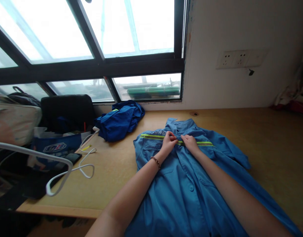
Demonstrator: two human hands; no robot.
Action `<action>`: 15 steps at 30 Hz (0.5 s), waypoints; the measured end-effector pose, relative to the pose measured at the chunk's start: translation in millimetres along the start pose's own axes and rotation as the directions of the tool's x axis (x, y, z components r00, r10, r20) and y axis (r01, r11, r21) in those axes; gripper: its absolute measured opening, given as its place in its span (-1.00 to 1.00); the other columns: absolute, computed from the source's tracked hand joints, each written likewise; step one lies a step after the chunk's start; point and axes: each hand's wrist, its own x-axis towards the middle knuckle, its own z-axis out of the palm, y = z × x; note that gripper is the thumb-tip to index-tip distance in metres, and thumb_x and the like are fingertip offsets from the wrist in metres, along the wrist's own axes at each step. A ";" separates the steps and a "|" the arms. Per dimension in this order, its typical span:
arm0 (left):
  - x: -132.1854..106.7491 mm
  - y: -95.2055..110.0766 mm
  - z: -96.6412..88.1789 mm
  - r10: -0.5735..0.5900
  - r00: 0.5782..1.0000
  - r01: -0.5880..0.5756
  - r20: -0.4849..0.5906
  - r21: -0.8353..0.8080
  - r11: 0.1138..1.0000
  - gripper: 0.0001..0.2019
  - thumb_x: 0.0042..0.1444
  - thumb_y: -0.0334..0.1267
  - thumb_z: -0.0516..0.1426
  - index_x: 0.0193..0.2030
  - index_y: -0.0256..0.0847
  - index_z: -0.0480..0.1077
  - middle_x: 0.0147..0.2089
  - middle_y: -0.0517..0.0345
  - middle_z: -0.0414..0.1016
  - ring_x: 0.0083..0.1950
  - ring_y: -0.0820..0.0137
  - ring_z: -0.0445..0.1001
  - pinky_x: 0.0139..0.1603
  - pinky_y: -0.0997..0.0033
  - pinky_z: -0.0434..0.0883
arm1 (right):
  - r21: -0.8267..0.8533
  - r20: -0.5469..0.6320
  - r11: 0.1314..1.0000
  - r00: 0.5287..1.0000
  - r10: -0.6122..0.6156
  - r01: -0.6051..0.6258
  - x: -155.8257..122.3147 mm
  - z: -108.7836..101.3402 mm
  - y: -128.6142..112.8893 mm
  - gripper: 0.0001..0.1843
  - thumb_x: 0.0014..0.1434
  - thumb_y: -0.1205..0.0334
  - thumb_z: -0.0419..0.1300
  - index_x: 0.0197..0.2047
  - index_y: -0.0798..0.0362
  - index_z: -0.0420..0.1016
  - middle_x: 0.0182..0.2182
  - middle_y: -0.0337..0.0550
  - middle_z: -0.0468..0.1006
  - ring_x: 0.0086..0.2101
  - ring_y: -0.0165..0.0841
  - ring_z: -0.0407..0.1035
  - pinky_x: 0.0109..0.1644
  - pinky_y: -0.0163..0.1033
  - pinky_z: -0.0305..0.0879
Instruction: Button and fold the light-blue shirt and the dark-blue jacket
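Spread front side up on pale-brown wooden tabletop (112,181): blue fabric work garment (176,184) with collar, chest pockets and a yellow-green and grey stripe across the chest. Collar toward the dark-framed glass window (141,64); lower part toward the wearer of the camera, between and beneath the forearms.

Left hand (169,140): at stripe level, beside the front opening; nearly closed, thumb and fingertips pinched on the fabric edge. Brown beaded bracelet (155,162) at the left wrist. Right hand (189,142): just beside the left, on the other side of the opening; fingers curled, fingertips closed on the fabric edge. Exact item between fingertips: too small to tell. Farther down the front opening: round blue button (191,188).

To the left, below the window: rumpled dark-blue cloth garment (120,121), well apart from both hands. Farther left: looped white cable (93,169) and blue printed bag (59,148).
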 end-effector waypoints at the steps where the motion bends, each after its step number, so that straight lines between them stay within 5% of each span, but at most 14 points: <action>1: 0.2 -1.4 0.2 0.020 1.000 -0.020 0.020 0.019 1.000 -0.69 -0.24 -0.41 0.17 -0.37 -0.20 0.11 -0.54 0.36 0.28 -0.55 0.59 0.25 -0.49 0.62 0.18 | 0.006 -0.012 1.000 1.000 0.015 -0.015 0.7 -0.4 1.5 -0.54 0.08 0.00 -0.03 -0.68 0.11 0.37 -0.65 -0.19 0.37 -0.56 -0.39 0.25 -0.45 -0.33 0.12; 10: 10.8 -5.2 -7.7 0.101 0.995 -0.092 -0.027 0.222 0.971 -0.77 -0.08 -0.28 0.15 -0.28 -0.20 0.19 -0.52 0.26 0.37 -0.50 0.50 0.33 -0.44 0.56 0.22 | 0.202 -0.151 0.979 0.987 0.061 -0.029 -7.0 -10.1 -11.6 -0.69 0.07 0.17 -0.04 -0.27 0.12 0.46 -0.41 -0.11 0.51 -0.40 -0.31 0.38 -0.32 -0.25 0.28; 13: 17.6 -3.8 -8.6 0.131 0.991 -0.121 -0.015 0.296 0.948 -0.79 -0.08 -0.30 0.15 -0.27 -0.19 0.23 -0.51 0.24 0.40 -0.48 0.47 0.35 -0.40 0.54 0.24 | -0.088 -0.107 0.990 0.988 -0.115 0.106 -23.6 -16.4 -34.8 -0.78 0.06 0.26 0.00 -0.33 0.10 0.46 -0.38 -0.06 0.48 -0.36 -0.30 0.35 -0.24 -0.23 0.26; 15: 23.5 -3.2 -8.5 0.139 0.990 -0.134 0.008 0.315 0.940 -0.79 -0.09 -0.32 0.15 -0.27 -0.19 0.25 -0.51 0.24 0.41 -0.46 0.45 0.36 -0.37 0.52 0.25 | -0.334 0.003 0.926 0.982 -0.187 0.177 -40.5 -18.0 -50.0 -0.82 0.02 0.29 0.05 -0.36 0.11 0.46 -0.37 0.01 0.45 -0.31 -0.24 0.32 -0.21 -0.20 0.23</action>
